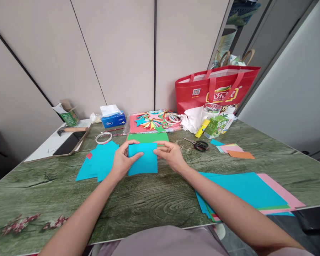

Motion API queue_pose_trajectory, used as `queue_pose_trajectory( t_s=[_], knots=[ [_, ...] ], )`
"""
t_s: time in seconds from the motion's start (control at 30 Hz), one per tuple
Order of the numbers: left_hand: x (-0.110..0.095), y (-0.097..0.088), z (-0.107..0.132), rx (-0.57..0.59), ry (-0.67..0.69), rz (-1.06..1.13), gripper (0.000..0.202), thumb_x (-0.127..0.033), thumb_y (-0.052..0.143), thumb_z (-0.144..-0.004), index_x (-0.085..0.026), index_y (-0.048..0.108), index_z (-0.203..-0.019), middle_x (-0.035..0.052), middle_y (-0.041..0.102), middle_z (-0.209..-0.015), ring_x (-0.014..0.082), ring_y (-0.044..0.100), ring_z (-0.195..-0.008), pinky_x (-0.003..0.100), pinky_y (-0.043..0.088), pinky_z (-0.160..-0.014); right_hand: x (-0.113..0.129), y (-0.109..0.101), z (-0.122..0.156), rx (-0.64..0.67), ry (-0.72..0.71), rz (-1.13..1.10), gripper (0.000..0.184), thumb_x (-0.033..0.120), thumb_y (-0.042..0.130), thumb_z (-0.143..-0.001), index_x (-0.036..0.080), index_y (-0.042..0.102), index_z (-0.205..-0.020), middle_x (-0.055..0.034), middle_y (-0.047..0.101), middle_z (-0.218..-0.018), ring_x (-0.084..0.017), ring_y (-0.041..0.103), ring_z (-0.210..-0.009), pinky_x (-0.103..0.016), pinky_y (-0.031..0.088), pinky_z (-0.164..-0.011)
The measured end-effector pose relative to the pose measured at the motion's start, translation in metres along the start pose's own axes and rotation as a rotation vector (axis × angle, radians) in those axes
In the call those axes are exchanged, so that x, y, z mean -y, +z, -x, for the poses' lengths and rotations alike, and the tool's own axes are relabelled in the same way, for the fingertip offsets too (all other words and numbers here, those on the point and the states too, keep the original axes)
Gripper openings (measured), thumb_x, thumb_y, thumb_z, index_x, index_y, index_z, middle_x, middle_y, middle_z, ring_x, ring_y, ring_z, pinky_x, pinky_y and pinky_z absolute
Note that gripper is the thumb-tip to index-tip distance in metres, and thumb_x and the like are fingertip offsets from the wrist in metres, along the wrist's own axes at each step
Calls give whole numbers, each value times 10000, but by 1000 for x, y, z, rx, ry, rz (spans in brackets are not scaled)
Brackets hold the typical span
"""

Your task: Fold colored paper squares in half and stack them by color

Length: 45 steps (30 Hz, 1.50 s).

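Between my two hands a blue sheet of paper (143,164) is held up above the table, roughly square in outline. My left hand (123,159) pinches its left side, with the thumb lying across the front face. At the upper right corner my right hand (171,153) grips it between thumb and fingers. Behind the held sheet lies green paper (149,137). Several loose blue sheets (102,160) are spread on the table by my left hand, with a bit of red paper (89,155) showing among them.
Black scissors (198,144) lie right of my hands, near paper scraps (240,153) and a yellow glue stick (202,128). A stack of coloured paper (242,190) is under my right forearm. Behind stand a tissue box (113,120), paper stars (152,122) and a red bag (192,103).
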<state>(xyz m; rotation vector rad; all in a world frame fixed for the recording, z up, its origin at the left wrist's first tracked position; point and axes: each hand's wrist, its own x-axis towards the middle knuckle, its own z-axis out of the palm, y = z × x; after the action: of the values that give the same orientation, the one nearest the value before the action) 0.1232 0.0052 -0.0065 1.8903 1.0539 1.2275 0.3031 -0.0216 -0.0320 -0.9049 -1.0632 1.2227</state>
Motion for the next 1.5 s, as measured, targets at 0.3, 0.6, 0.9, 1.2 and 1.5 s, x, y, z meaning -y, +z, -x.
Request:
queue_pose_trajectory(
  t_s=[0.3,0.6,0.9,1.2,1.5],
  knots=[
    [0,0,1,1,1,-9,357,-322,675,-623,-198,553,-934,27,593,-949,166,535,-777,249,415,-635,1,1,0,-30,-2,-15,344,376,723,-551,174,629,-813,-8,677,-642,-158,623,-567,-290,524,-545],
    [0,3,-1,31,-103,82,583,-314,729,-559,-200,506,-1086,4,606,-812,139,552,-656,223,427,-531,0,0,-1,-109,44,-6,362,383,750,-490,158,636,-750,-19,680,-630,-161,620,-540,-287,516,-514],
    [0,2,2,299,-491,486,548,-303,763,-529,-133,574,-1014,102,666,-960,243,626,-842,388,508,-741,0,-2,-5,-184,59,-54,398,362,781,-418,144,615,-707,-8,662,-578,-141,596,-490,-271,507,-477],
    [8,2,2,294,-555,510,439,-297,778,-505,-105,644,-877,112,692,-861,255,648,-744,413,514,-713,-1,-4,-5,-192,70,-70,384,338,780,-430,135,607,-707,-1,659,-569,-124,589,-480,-249,506,-463],
    [9,1,2,317,-583,539,422,-275,777,-515,-108,641,-879,109,693,-863,260,644,-764,407,505,-727,2,-2,-4,-203,95,-66,391,328,784,-416,125,615,-704,-2,653,-554,-119,583,-476,-238,498,-457]
  ],
)
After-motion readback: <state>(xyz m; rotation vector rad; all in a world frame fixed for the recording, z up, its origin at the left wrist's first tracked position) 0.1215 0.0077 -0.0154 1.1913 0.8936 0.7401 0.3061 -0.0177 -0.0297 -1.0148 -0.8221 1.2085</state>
